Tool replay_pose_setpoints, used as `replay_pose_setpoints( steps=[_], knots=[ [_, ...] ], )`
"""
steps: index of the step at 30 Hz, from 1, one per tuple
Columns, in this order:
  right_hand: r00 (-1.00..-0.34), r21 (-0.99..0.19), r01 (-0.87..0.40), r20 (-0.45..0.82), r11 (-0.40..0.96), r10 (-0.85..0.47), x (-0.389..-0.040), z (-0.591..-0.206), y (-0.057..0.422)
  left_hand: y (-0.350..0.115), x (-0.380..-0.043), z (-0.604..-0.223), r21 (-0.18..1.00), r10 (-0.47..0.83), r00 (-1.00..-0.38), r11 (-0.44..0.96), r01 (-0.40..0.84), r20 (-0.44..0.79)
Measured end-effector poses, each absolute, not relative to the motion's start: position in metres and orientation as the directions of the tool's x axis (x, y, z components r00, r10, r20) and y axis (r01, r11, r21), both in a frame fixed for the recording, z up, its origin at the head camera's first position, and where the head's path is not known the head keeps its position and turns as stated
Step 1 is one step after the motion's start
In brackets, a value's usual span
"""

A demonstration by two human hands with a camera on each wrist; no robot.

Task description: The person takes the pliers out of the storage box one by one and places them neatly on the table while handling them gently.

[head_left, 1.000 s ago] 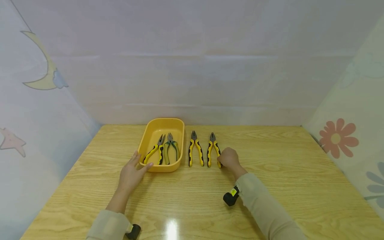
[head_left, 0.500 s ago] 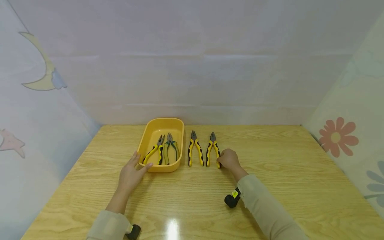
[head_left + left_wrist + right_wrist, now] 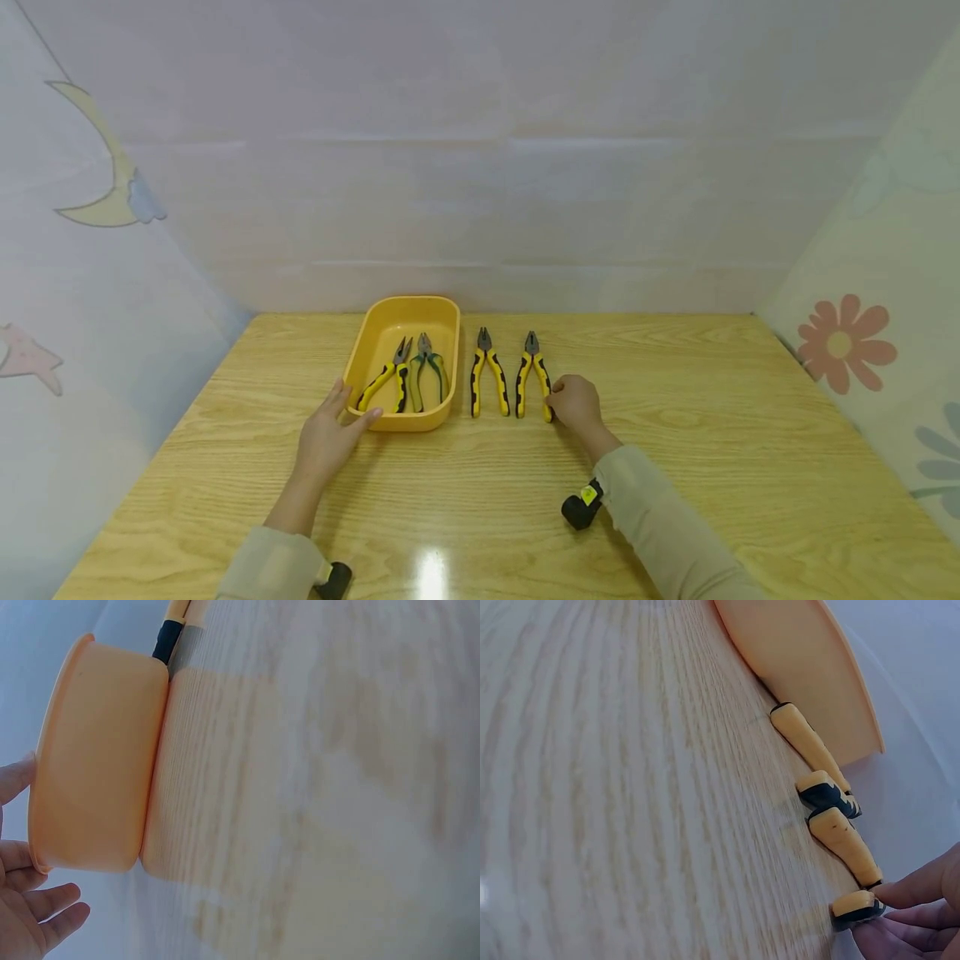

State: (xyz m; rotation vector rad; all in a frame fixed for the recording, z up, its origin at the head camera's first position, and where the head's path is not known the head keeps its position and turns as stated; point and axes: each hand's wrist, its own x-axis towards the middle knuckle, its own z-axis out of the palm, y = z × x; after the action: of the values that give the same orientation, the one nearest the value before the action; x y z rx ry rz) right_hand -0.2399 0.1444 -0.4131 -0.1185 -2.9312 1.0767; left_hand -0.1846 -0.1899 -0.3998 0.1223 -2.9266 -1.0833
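My left hand [image 3: 327, 442] rests at the near left corner of a yellow plastic tray [image 3: 454, 375], thumb along the front rim and fingers spread at the left side. In the tray lie needle-nose pliers [image 3: 401, 354] with yellow-black handles and green-handled pliers [image 3: 425, 346]. To its right, two yellow-and-black combination pliers lie side by side on the table, handles spread toward me: the left pair [image 3: 484, 342] and the right pair [image 3: 532, 346]. My right hand [image 3: 576, 402] pinches the right pair's outer handle [image 3: 853, 904] near its end, between thumb and fingers.
A wood-grain table [image 3: 450, 500] carries everything. Behind it hangs a pale cloth backdrop [image 3: 480, 208], with printed side panels left and right. Black cameras sit at both wrists, the right one [image 3: 581, 506] over the table.
The right pair's handles have shifted slightly left, toward the other pair. My right wrist has dropped a little toward me. The left hand and the tray have hardly moved.
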Motion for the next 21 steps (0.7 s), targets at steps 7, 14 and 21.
replay_pose_setpoints(
  steps=[7,14,21],
  knots=[
    [-0.995,-0.684,0.074,-0.004,0.726,0.097,-0.236,-0.412,0.144,-0.190,-0.184,-0.402,0.652,-0.081,-0.997,0.755,-0.064,-0.005],
    [-0.994,-0.732,0.059,0.016,0.679,0.104,-0.237,-0.410,0.140,-0.191,-0.185,-0.403,0.651,-0.078,-0.997,0.758,-0.052,0.011],
    [-0.994,-0.849,0.098,-0.064,0.519,0.084,-0.234,-0.402,0.126,-0.191,-0.185,-0.402,0.657,-0.079,-0.997,0.751,-0.067,-0.010]
  ],
)
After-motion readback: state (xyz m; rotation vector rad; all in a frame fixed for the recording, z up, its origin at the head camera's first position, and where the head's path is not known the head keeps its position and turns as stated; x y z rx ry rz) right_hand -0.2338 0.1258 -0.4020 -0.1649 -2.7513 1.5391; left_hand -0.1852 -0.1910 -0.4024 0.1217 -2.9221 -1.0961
